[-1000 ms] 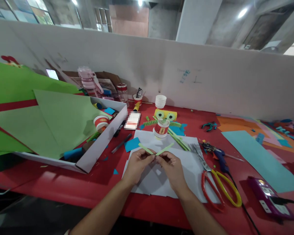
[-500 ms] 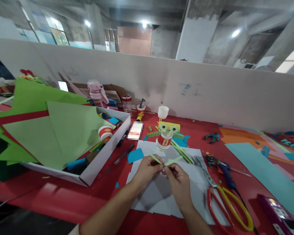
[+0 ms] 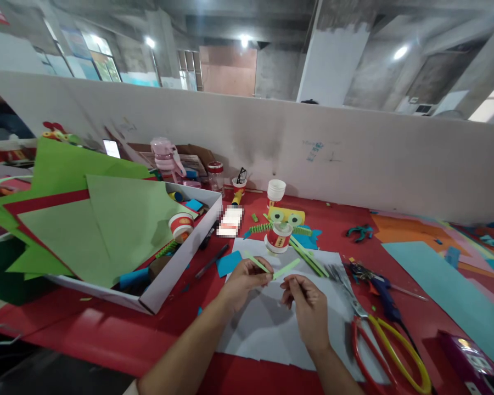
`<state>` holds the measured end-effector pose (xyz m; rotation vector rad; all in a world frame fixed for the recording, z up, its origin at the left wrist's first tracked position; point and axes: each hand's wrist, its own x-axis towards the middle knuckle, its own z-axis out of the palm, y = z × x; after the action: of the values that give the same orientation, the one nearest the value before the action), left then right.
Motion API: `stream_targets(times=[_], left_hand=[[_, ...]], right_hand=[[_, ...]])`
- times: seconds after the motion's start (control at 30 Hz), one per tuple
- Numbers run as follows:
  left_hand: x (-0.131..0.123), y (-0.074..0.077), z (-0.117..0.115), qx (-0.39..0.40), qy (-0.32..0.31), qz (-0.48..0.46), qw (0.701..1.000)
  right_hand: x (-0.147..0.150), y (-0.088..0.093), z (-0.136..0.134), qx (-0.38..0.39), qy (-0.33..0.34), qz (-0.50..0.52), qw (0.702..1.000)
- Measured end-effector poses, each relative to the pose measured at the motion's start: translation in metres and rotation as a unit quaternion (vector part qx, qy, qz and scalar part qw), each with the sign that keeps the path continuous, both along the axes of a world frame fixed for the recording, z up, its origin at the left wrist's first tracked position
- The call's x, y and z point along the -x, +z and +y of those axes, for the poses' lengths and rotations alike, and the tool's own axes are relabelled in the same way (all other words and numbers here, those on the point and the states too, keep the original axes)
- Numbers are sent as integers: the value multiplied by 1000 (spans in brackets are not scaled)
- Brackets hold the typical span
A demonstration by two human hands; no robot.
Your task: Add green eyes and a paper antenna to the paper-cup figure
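My left hand (image 3: 243, 283) pinches two light green paper strips (image 3: 286, 269) where they cross, over a white sheet (image 3: 271, 329) on the red table. My right hand (image 3: 308, 307) has its fingers curled just right of the strips; it seems apart from them, and I cannot make out anything in it. Behind the strips stands a paper-cup figure (image 3: 277, 237) with a yellow head, round eyes and green spring arms. More green strips (image 3: 308, 257) lie beside it.
A white box (image 3: 177, 274) holding green paper sheets (image 3: 107, 230) and a red-banded cup sits at left. Red and yellow scissors (image 3: 379, 334) and a blue glue gun (image 3: 379, 288) lie at right, near a teal sheet (image 3: 448, 296). A white partition wall runs along the back.
The view has tilted up a little. My right hand has drawn back from the crossed strips, which now stay in my left hand alone.
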<state>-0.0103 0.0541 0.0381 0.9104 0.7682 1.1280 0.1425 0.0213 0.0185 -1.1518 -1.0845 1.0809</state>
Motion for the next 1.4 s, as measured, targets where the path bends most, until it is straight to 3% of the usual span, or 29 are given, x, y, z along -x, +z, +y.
stream_targets(times=[0.13, 0.27, 0.37, 0.47, 0.63, 0.83, 1.13, 1.4], left_hand=[[-3, 3, -4, 10, -28, -1, 1000], [-5, 3, -4, 35, -5, -13, 999], [-6, 1, -3, 48, 3, -19, 999], [-7, -2, -3, 51, 0, -9, 999], [-7, -5, -3, 27, -4, 24, 999], [-5, -3, -3, 26, -15, 37, 999], [-5, -10, -3, 11, 11, 32, 999], [-7, -14, -1, -27, 30, 35, 999]], right_hand=[[2, 0, -2, -19, 31, 6, 999], [1, 2, 0, -33, 6, 7, 999], [2, 3, 2, -34, 28, -2, 999], [5, 2, 2, -46, 52, -40, 997], [5, -1, 0, -61, 11, -129, 990], [5, 1, -2, -100, 7, -176, 979], [7, -1, -1, -45, 6, -93, 995], [6, -4, 1, 39, 48, 47, 997]])
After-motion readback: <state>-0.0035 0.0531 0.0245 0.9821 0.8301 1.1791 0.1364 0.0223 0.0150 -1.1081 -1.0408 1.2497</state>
